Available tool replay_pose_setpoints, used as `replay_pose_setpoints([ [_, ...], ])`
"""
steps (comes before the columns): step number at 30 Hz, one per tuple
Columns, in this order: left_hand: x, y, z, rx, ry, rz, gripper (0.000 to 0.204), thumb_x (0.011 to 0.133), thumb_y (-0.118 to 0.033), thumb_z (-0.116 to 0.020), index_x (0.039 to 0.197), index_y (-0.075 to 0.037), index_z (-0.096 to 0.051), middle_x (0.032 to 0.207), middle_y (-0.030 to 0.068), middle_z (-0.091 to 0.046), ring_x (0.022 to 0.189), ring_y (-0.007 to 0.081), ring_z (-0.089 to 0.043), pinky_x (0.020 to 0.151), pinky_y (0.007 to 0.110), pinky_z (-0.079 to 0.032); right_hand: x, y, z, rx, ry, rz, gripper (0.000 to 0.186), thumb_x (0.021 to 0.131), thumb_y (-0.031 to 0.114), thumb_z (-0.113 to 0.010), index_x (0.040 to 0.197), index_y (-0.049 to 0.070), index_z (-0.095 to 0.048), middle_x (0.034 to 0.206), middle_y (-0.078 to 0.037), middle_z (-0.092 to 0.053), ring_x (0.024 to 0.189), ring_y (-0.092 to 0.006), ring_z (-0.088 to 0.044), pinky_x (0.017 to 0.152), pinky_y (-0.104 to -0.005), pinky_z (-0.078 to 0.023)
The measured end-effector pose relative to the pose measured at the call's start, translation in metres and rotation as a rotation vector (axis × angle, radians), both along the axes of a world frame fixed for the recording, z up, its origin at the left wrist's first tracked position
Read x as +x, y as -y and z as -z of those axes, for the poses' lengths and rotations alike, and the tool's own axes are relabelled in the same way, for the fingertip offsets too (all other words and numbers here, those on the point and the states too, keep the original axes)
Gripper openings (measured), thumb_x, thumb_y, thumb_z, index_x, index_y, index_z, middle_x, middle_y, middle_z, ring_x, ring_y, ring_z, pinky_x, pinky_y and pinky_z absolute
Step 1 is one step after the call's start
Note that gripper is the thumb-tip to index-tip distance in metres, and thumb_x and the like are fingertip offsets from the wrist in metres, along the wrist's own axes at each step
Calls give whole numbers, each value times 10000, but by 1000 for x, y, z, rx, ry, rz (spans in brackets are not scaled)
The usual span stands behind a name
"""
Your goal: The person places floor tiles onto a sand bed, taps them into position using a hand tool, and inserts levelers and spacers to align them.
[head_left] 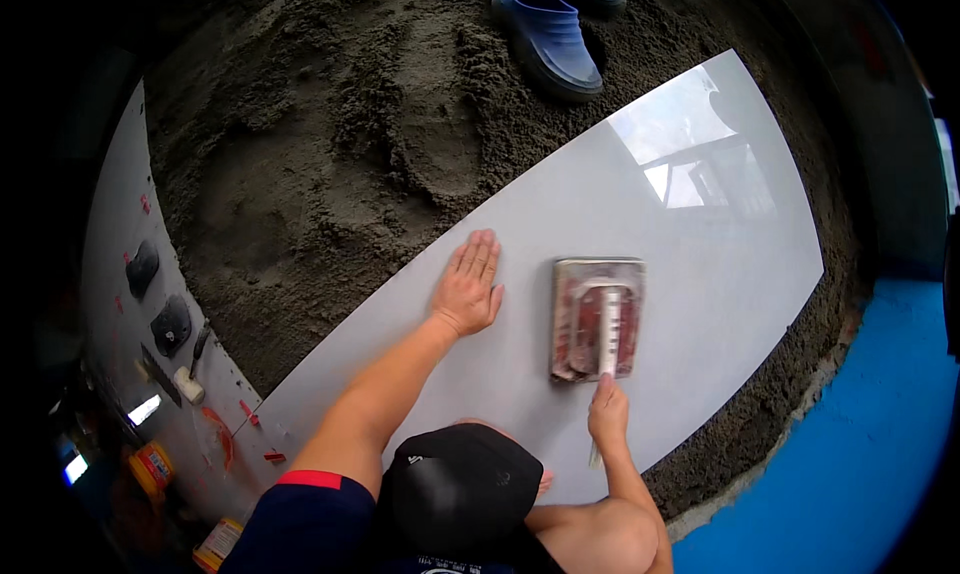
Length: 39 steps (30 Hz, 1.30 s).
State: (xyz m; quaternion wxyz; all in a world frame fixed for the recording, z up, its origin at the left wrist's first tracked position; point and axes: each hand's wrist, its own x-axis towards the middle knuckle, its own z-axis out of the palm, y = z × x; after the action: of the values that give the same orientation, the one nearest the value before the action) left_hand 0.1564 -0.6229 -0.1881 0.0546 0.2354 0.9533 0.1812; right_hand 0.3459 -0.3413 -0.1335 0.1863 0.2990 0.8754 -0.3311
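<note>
A large glossy pale grey tile (700,304) lies over dark, crumbly mortar. My left hand (468,284) rests flat on it close to the upper left edge, fingers stretched forward and nothing held. On the right, my right hand (608,414) is wrapped round the pale handle of a tamper (565,314) with a wide rectangular head and a worn reddish middle. The head is over the middle of the tile and slightly blurred; I cannot tell whether it touches the surface. A black rounded fabric shape (460,494) hides part of the tile's near side.
Blue clogs (550,39) stand on the rough mortar bed (330,164) at the far side. Left, another pale tile (110,214) holds two black pads (171,324), a white-headed mallet (188,384) and red clips. Blue floor (860,444) lies to the right.
</note>
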Motion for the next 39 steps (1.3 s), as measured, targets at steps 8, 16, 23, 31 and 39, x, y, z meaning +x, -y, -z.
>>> replay_pose_setpoints([
  [8,89,63,3,-160,179,-254,736,922,-366,-420,1481,62,-202,1574,215,-145,1474,346,-83,1186,445,-78,-139,1,-225,-242,9,177,485,983,547,-380,799,117,-508,557,46,-433,387,-66,-363,342,-215,-269],
  [16,81,49,3,-57,117,-339,751,873,-308,-470,1464,85,-224,1552,253,-179,1450,391,-156,1180,466,-108,-79,-4,-58,54,-424,-260,476,1001,430,-381,833,30,-578,617,-124,-545,534,-231,-505,508,-366,-391],
  [23,95,55,9,-112,179,-443,747,889,-317,-427,1484,63,-186,1580,218,-107,1470,362,-90,1187,455,-73,-159,54,-143,-407,312,-121,533,990,489,-416,743,37,-552,518,-39,-480,434,-154,-476,425,-318,-393],
  [31,98,59,2,-53,140,-429,744,858,-277,-447,1450,113,-222,1555,263,-150,1457,393,-120,1183,468,-94,-145,21,-170,-581,-755,297,465,994,529,-378,840,109,-504,580,26,-470,435,-81,-401,403,-237,-340],
  [39,97,62,14,-26,141,-459,754,859,-282,-460,1468,80,-203,1557,259,-153,1457,394,-120,1180,476,-100,-166,73,-134,-431,414,-128,486,975,483,-463,787,47,-564,553,-12,-463,470,-117,-446,452,-309,-388],
])
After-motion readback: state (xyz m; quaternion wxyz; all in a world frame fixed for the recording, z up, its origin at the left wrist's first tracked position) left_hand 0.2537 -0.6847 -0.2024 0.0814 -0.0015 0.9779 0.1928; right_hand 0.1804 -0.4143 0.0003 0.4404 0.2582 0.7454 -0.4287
